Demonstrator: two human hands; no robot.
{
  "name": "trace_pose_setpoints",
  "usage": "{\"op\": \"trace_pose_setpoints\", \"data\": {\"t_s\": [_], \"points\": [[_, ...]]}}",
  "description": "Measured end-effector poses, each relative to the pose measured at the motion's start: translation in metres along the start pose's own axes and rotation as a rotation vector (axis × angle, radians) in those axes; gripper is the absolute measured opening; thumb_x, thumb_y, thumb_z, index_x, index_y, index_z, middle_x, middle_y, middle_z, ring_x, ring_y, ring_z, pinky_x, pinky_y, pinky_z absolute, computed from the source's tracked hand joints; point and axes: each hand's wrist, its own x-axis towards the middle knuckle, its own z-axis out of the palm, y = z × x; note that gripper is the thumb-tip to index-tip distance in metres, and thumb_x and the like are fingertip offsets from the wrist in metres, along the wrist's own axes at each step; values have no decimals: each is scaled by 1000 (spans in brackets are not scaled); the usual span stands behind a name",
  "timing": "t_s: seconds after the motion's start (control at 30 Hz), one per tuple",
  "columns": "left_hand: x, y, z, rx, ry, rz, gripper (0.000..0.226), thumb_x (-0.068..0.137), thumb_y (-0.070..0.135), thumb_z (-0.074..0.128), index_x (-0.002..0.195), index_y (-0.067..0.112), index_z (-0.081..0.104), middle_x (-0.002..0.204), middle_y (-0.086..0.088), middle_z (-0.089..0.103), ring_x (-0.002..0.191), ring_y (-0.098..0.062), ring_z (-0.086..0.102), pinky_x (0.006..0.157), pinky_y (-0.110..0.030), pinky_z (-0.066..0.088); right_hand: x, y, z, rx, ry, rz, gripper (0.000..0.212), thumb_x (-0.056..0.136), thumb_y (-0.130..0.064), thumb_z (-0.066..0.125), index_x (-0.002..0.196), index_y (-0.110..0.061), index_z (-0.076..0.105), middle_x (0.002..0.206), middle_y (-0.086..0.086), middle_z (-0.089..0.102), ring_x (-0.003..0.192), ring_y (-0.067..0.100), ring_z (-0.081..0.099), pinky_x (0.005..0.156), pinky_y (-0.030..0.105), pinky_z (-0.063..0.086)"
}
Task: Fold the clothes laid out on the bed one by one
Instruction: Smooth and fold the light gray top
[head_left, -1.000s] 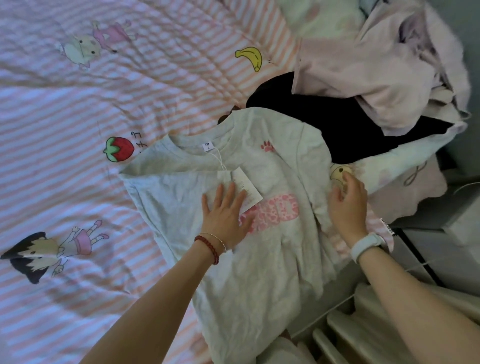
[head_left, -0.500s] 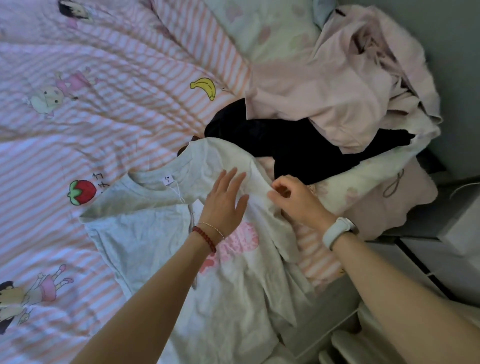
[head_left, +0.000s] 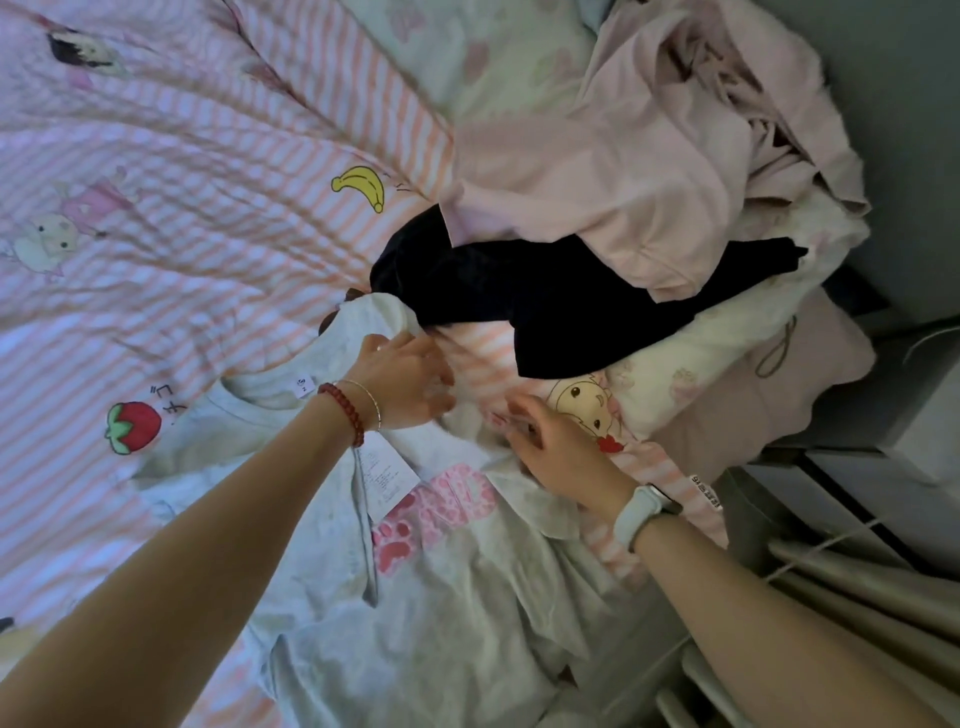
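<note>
Beneath both hands lies the grey T-shirt (head_left: 415, 597); left (head_left: 410, 384) and right (head_left: 558, 447) pinch its shoulder.

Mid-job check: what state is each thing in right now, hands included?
T-shirt: spread front-up on bed, unfolded, tag attached.
Left hand: holding shirt's shoulder fabric.
Right hand: pinching shirt's sleeve edge.
Dark garment: crumpled, unfolded.
Pink garment: heaped atop the dark one, unfolded.
</note>
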Motion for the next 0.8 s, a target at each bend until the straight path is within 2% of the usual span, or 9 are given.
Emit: {"op": "trace_pose_setpoints", "data": {"t_s": [0.07, 0.13, 0.2, 0.27, 0.33, 0.43, 0.57, 0.63, 0.8], "points": [[-2, 0, 2, 20, 8, 19, 13, 88, 35, 49, 92, 32, 61, 110, 14, 50, 116, -12, 38, 93, -36, 18, 5, -4, 3, -36, -51, 4, 49, 94, -27, 50, 140, -20, 36, 137, -1, 49, 122, 19, 48, 100, 37, 41], [-3, -1, 2, -96, 38, 19, 9, 89, 28, 50, 84, 27, 57, 94, 15, 52, 114, -7, 39, 98, -36, 12, 7, -7, 6, -50, -90, 6, 52, 91, -27, 54, 140, -21, 38, 132, 0, 52, 120, 20, 46, 101, 38, 39], [-6, -3, 0, -233, 119, 19, 11, 90, 23, 51, 80, 26, 51, 81, 17, 50, 104, -2, 42, 108, -37, 2, 5, -10, 3, -59, -78, -34, 42, 88, -23, 58, 129, -20, 51, 105, -2, 59, 102, 20, 49, 91, 33, 41], [-8, -4, -5, -346, 220, 14, 16, 91, 18, 51, 78, 25, 45, 68, 18, 44, 86, -2, 43, 111, -39, -3, -3, -10, -5, -57, -21, -117, 14, 85, -17, 61, 98, -22, 64, 78, -10, 50, 85, 16, 44, 79, 26, 34], [-7, -1, -13, -458, 296, 18, 16, 92, 18, 50, 80, 25, 42, 63, 16, 43, 70, 1, 44, 111, -40, -1, -13, -11, -21, -27, 1, -143, 15, 85, -13, 62, 74, -19, 53, 78, -4, 49, 84, 17, 42, 78, 27, 30], [1, 14, -26, -590, 370, 55, 16, 93, 21, 47, 79, 24, 40, 59, 14, 40, 60, 5, 44, 112, -42, 9, -23, -16, -53, 160, -1, -88, 25, 87, -8, 58, 68, -15, 42, 71, 2, 43, 69, 16, 40, 68, 30, 32], [22, 37, -48, -703, 486, 71, 22, 93, 14, 47, 76, 24, 37, 58, 14, 39, 56, -3, 44, 91, -43, 36, -24, -26, -101, 378, 32, 22, 14, 86, -12, 62, 88, -19, 50, 84, -2, 55, 78, 10, 55, 67, 20, 43], [33, 43, -56, -709, 504, 4, 16, 95, 11, 47, 81, 16, 40, 57, 11, 40, 60, -23, 50, 78, -36, 37, -20, -25, -123, 303, 102, 30, 28, 85, -10, 63, 104, -26, 50, 98, -5, 56, 92, 10, 55, 72, 14, 43], [57, 63, -62, -562, 545, -94, 9, 96, 16, 42, 87, 14, 44, 66, 3, 51, 75, -29, 55, 79, -34, 33, -3, -15, -163, 72, 605, -52, 43, 88, 2, 54, 128, -14, 49, 117, -1, 44, 92, 5, 46, 78, 0, 34]]}}
